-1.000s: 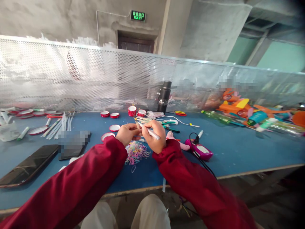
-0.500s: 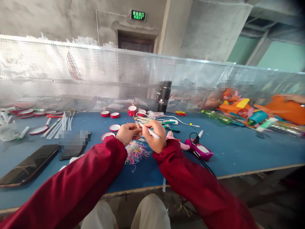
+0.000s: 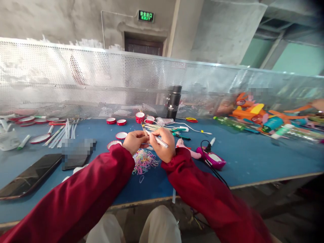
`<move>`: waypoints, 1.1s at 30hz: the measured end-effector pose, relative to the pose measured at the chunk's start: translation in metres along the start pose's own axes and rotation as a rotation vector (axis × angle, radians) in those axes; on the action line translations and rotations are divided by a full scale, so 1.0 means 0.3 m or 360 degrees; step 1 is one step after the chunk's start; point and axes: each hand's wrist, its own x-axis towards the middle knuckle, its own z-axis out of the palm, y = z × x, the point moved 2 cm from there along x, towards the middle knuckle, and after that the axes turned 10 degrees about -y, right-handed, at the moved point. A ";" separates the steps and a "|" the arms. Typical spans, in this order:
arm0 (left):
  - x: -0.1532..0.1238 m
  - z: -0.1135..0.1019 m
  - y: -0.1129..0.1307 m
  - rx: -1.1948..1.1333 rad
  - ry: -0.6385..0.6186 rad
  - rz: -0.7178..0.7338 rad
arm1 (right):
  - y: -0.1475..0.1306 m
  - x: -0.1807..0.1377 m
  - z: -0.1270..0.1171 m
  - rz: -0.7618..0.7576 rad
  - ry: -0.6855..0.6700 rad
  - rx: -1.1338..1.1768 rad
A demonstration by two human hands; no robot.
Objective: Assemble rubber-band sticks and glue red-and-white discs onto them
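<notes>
My left hand (image 3: 134, 142) is closed on a thin, flat, tan stick (image 3: 144, 130) that points up and away from me. In my right hand (image 3: 165, 143) is a white marker (image 3: 161, 141), gripped like a pen, its front end close to the stick. The marker's tip is hidden by my fingers. Both hands are held close together above the blue table (image 3: 197, 182). Just below them lies a pile of small coloured rubber bands (image 3: 144, 161), with one loose band nearer to me.
Red-rimmed round tins (image 3: 122, 135) stand left of my hands, with phones (image 3: 31, 173) farther left. Behind are a black flask (image 3: 174, 103) and green-handled pliers (image 3: 178, 129). A purple device (image 3: 213, 159) with a black cable sits right. Orange toy pieces (image 3: 250, 109) lie near another person's hand (image 3: 318, 104).
My hands stay almost in place, still holding the stick and marker. At the far right, the other person's hand and the orange material by it have shifted.
</notes>
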 end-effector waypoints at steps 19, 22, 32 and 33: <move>-0.003 0.000 0.001 0.0014 -0.0005 -0.0008 | -0.004 0.003 -0.006 -0.0014 0.0019 -0.0006; -0.003 -0.001 0.000 0.0028 -0.0016 -0.0004 | -0.005 0.003 -0.004 -0.0029 -0.0001 0.0003; -0.001 -0.001 0.000 0.0035 -0.0017 -0.0011 | 0.001 0.000 -0.002 0.0009 0.0011 -0.0001; -0.001 -0.002 -0.002 0.0036 -0.0017 -0.0010 | 0.000 0.000 -0.002 0.0009 0.0007 0.0001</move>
